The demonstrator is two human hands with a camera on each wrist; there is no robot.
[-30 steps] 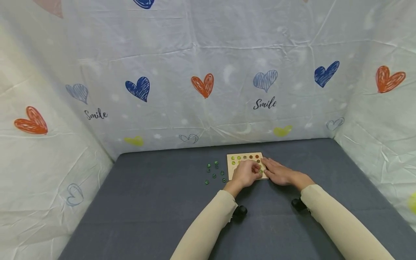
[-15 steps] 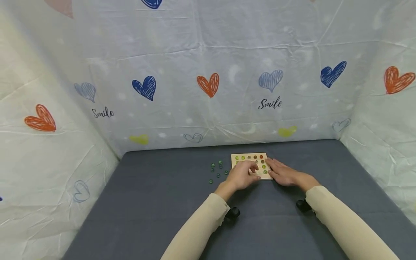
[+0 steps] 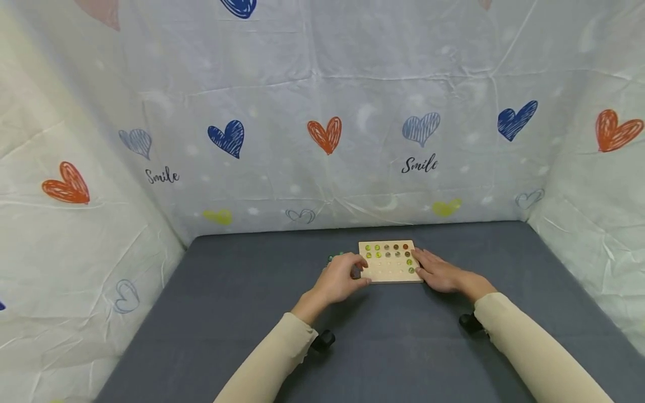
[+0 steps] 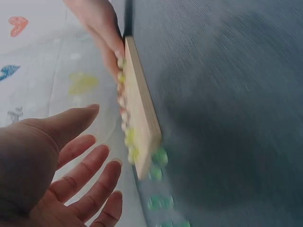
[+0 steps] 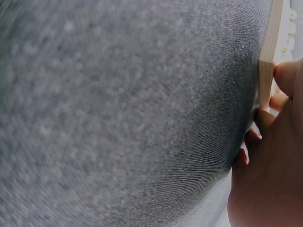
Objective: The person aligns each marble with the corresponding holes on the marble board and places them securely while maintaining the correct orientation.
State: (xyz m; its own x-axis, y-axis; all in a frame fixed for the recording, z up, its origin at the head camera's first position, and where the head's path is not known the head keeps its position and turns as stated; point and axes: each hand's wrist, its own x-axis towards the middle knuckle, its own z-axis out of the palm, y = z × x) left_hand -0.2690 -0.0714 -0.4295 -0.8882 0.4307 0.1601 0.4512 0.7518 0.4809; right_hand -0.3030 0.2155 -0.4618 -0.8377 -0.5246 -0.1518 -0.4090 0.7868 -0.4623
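Note:
A pale wooden board (image 3: 388, 270) lies on the dark table, with rows of small hollows. Yellow-green marbles (image 3: 368, 255), greyish and reddish-brown marbles (image 3: 406, 247) fill its two far rows, and two more yellow-green ones sit at its near right. My left hand (image 3: 339, 278) hovers at the board's left edge, thumb and fingers apart with nothing between them in the left wrist view. Loose green marbles (image 4: 160, 156) lie beyond it on the table, mostly hidden by that hand in the head view. My right hand (image 3: 440, 273) rests against the board's right edge, fingers extended and thumb touching the side.
A white cloth (image 3: 272, 184) printed with hearts hangs behind the table (image 3: 242, 291) and along both sides. Each wrist carries a black camera; the left wrist camera (image 3: 323, 340) sits just above the tabletop.
My left hand has moved left, from over the board's right part to its left edge near the green marbles. My right hand stays at the right edge. The head view has shifted slightly.

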